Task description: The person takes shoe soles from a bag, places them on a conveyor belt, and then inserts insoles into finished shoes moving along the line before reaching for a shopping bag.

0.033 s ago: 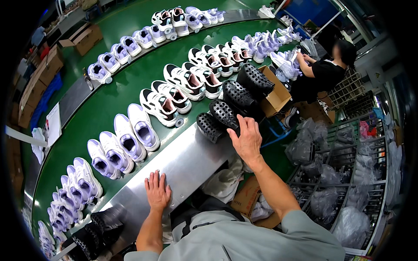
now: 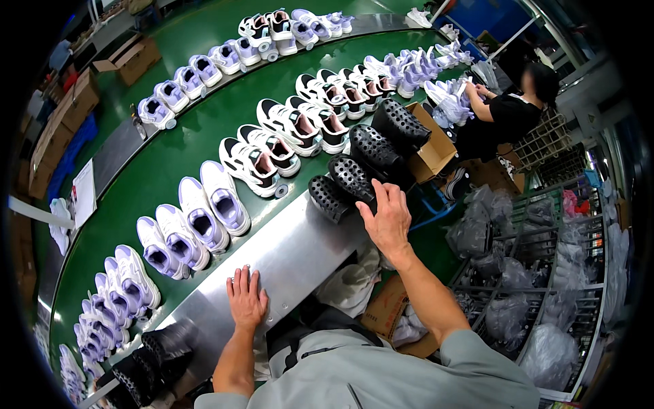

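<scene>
Four black perforated clogs (image 2: 368, 160) stand in a row at the near rim of the green belt (image 2: 184, 146), soles up and tilted, running away up and to the right toward a cardboard box (image 2: 436, 146); the right hand (image 2: 388, 221) sits at the near end of that row, its fingertips (image 2: 375, 194) touching the second clog (image 2: 351, 177) from the near end, fingers spread and loosely curved over it, so the grip is open and not closed round anything, though whether the thumb hooks under the clog cannot be told; the nearest clog (image 2: 328, 198) lies just left of the hand, apart from the palm; each clog's long axis points across the belt, up-left to down-right, roughly square to the forearm, so the clogs lie ahead and slightly left of the right hand; the left hand (image 2: 246, 300) rests flat, palm down and empty, on the steel counter (image 2: 300, 249), well apart from the clogs, so the right hand is plainly the nearer one; lilac sneakers (image 2: 204, 211) and white-and-black sneakers (image 2: 262, 160) stand in pairs further across the belt, out of either hand's touch; more black clogs (image 2: 146, 365) lie at the counter's lower left end; another person (image 2: 507, 112) in black works at the belt's far right.
</scene>
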The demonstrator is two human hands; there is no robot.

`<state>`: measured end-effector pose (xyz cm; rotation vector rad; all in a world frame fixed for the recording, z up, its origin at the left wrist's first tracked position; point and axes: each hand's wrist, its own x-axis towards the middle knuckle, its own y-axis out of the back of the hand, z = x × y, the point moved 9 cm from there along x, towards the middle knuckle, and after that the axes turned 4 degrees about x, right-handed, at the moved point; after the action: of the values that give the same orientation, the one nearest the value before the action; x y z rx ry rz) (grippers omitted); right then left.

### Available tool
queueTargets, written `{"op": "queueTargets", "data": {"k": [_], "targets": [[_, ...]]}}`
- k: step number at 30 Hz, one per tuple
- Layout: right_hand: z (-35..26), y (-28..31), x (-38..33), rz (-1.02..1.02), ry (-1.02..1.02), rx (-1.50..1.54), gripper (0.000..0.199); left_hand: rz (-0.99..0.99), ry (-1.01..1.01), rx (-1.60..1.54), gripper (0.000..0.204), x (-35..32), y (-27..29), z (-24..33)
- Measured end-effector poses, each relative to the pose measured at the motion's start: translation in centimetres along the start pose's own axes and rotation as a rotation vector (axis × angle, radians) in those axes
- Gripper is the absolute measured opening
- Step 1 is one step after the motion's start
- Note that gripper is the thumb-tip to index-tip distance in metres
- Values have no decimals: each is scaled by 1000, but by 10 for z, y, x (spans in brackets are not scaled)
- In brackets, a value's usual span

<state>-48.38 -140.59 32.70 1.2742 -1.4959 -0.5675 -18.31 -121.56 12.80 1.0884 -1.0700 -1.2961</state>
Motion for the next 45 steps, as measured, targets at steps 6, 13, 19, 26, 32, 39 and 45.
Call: {"op": "queueTargets", "data": {"k": [6, 13, 19, 26, 32, 39, 45], "targets": [[-23, -4, 5, 75, 110, -16, 41, 23, 23, -35, 54, -2, -1, -8], [-68, 23, -45, 14, 146, 354, 30, -1, -61, -33, 57, 8, 0, -9], [-132, -112, -147, -623, 565, 428, 42, -34, 23, -76, 59, -1, -10, -8], [-121, -202, -157, -595, 517, 89, 55, 91, 0, -141, 55, 4, -6, -1], [-120, -211, -163, -534, 491, -21, 56, 52, -3, -135, 55, 6, -7, -3], [-113, -217, -167, -471, 542, -27, 59, 171, 128, -293, 33, 0, 14, -4], [-110, -214, -162, -445, 522, -75, 59, 510, 1168, -474, 36, -174, 56, -92]]}}
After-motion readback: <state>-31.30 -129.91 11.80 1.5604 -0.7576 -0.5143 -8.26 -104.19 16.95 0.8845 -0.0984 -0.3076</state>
